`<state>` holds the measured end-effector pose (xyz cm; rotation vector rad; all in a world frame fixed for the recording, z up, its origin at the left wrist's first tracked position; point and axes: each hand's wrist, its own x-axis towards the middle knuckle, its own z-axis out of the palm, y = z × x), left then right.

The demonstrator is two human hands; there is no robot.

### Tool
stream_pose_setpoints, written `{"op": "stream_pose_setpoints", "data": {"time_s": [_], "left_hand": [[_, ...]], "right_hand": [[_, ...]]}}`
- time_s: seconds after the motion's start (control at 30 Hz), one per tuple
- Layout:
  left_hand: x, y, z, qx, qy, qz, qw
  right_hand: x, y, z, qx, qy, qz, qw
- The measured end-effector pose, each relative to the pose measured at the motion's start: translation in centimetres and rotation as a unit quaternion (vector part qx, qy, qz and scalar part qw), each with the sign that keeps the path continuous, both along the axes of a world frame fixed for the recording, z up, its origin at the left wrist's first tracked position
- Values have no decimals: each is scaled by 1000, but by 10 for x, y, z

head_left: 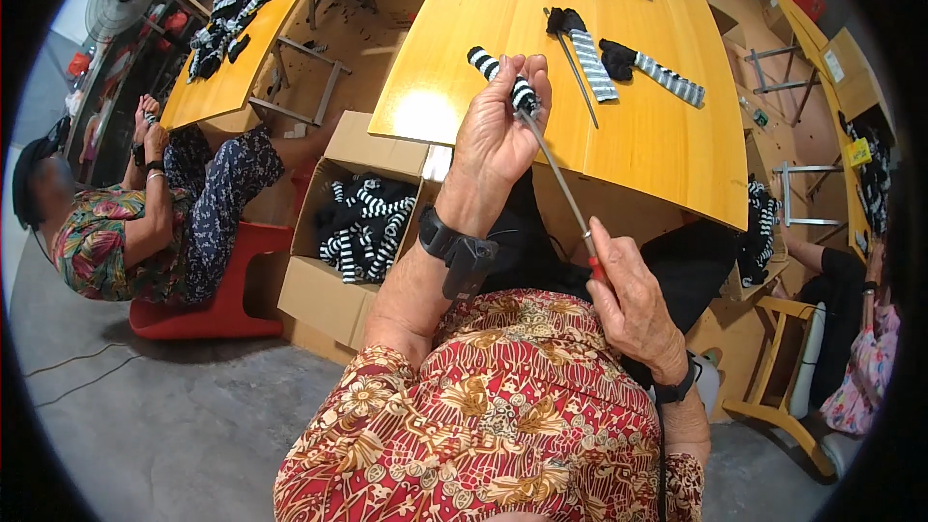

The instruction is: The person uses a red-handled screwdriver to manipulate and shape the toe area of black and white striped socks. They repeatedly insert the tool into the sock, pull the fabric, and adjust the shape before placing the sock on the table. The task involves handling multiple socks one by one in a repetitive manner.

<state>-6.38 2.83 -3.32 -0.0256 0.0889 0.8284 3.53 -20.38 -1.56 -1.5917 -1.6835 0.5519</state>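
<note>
Fingers of left hand (498, 130) clenched round a striped sock (503, 74) above the yellow worktop (667, 135) edge; sock's middle hidden in the fist. Right hand (633, 304) grips the red handle, mostly covered, of a thin metal rod (556, 169) running into the sock. Cardboard box (333, 295) of striped socks sits below left, partly behind the forearm.

A small black-and-white striped knitted tube (503, 75), soft and narrow like a tiny sock, sits slanted above the front edge of the yellow wooden table, its lower end pinched in fingers. A thin grey metal rod with a red handle (561, 184) enters that end and runs diagonally down-right.
</note>
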Motion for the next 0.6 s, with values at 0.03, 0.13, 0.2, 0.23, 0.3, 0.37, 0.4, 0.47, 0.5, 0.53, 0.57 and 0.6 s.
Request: {"op": "stream_pose_setpoints", "data": {"time_s": [0.03,0.13,0.2,0.23,0.3,0.37,0.4,0.47,0.5,0.53,0.57,0.6], "left_hand": [[-1,0,-3,4,-17,-12,1000],[2,-7,1,23,8,6,1000],[5,-9,4,38,27,18,999],[6,-9,3,46,25,18,998],[6,-8,1,47,9,10,999],[4,-6,-4,29,-17,-6,999],[4,-5,-4,32,-11,-2,999],[2,-5,-5,37,3,7,999],[3,-5,-5,42,9,11,999],[4,-5,-4,47,15,15,999],[6,-6,-4,52,21,19,998],[7,-7,-3,57,29,22,998]], "right_hand": [[-1,-2,1,10,9,1,1000],[7,-2,-3,65,1,-55,996],[7,1,-6,95,0,-88,992],[6,0,-6,95,1,-88,992],[6,0,-5,89,2,-81,993],[7,-1,-6,75,3,-60,995],[8,-2,-6,68,4,-49,996],[5,-2,-8,76,-3,-68,995],[5,-2,-8,82,-11,-76,994],[4,-2,-7,88,-20,-85,992],[4,-1,-8,92,-19,-82,992],[3,1,-9,96,-17,-78,992]]}}
